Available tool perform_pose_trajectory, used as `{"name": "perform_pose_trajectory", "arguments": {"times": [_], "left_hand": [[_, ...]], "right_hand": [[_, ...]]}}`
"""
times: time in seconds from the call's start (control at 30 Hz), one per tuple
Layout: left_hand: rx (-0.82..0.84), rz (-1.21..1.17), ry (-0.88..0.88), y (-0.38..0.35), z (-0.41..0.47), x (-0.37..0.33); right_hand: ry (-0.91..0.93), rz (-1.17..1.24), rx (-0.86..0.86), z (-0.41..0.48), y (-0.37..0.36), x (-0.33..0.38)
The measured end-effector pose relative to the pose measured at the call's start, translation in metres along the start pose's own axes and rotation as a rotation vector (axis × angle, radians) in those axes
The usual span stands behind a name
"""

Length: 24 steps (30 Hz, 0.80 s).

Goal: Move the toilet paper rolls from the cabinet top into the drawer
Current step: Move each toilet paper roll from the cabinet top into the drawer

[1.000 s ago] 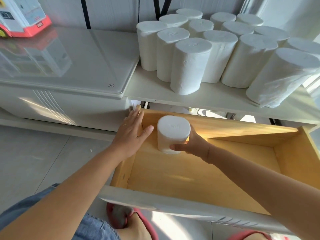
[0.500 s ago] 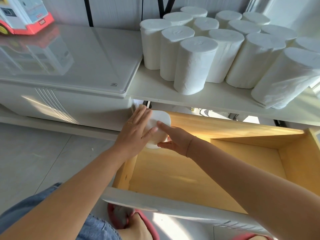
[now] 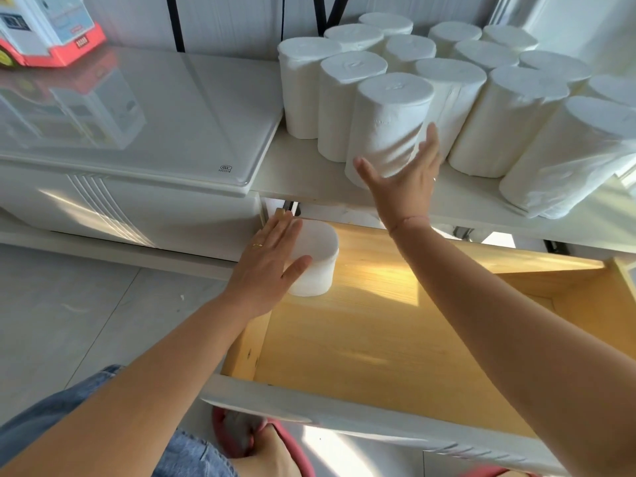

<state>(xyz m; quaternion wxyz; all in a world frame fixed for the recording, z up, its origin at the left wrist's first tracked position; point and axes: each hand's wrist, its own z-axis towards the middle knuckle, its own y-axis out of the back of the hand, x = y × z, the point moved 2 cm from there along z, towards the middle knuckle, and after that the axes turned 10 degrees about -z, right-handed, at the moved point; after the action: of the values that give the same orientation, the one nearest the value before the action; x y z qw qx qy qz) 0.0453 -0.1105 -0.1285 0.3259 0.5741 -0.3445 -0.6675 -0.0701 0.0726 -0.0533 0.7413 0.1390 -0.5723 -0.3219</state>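
One white toilet paper roll (image 3: 318,261) stands upright in the back left corner of the open wooden drawer (image 3: 378,339). My left hand (image 3: 266,266) lies flat against its left side with straight fingers. Several more white rolls stand packed together on the white cabinet top (image 3: 309,180). My right hand (image 3: 401,180) is raised in front of the nearest roll (image 3: 389,122), fingers spread around its lower part; the hand is blurred and I cannot tell whether it touches the roll.
A glossy white unit (image 3: 137,132) sits left of the cabinet, with a red and white toy vehicle (image 3: 44,32) on its far corner. The drawer's white front panel (image 3: 344,418) is near my legs. Grey tiled floor lies to the left.
My right hand slid the roll into the drawer's back left corner, let go, and rose to the rolls on the cabinet top. My left hand shifted from the drawer side onto the roll.
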Motion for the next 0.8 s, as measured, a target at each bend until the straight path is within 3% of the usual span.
{"name": "perform_pose_trajectory", "arguments": {"times": [0.23,0.37,0.63,0.8], "left_hand": [[-0.006,0.07,0.012,-0.001,-0.002,-0.001],[0.002,0.067,0.012,-0.002,-0.001,-0.001],[0.0,0.02,0.025,-0.004,0.001,0.002],[-0.006,-0.004,0.02,-0.002,-0.001,0.0]], "right_hand": [[-0.092,0.097,-0.148,0.027,-0.02,0.02],[-0.072,0.132,-0.13,0.023,-0.01,0.018],[0.24,0.213,0.371,-0.07,0.056,-0.025],[0.028,0.157,0.598,-0.091,0.034,-0.074]]}}
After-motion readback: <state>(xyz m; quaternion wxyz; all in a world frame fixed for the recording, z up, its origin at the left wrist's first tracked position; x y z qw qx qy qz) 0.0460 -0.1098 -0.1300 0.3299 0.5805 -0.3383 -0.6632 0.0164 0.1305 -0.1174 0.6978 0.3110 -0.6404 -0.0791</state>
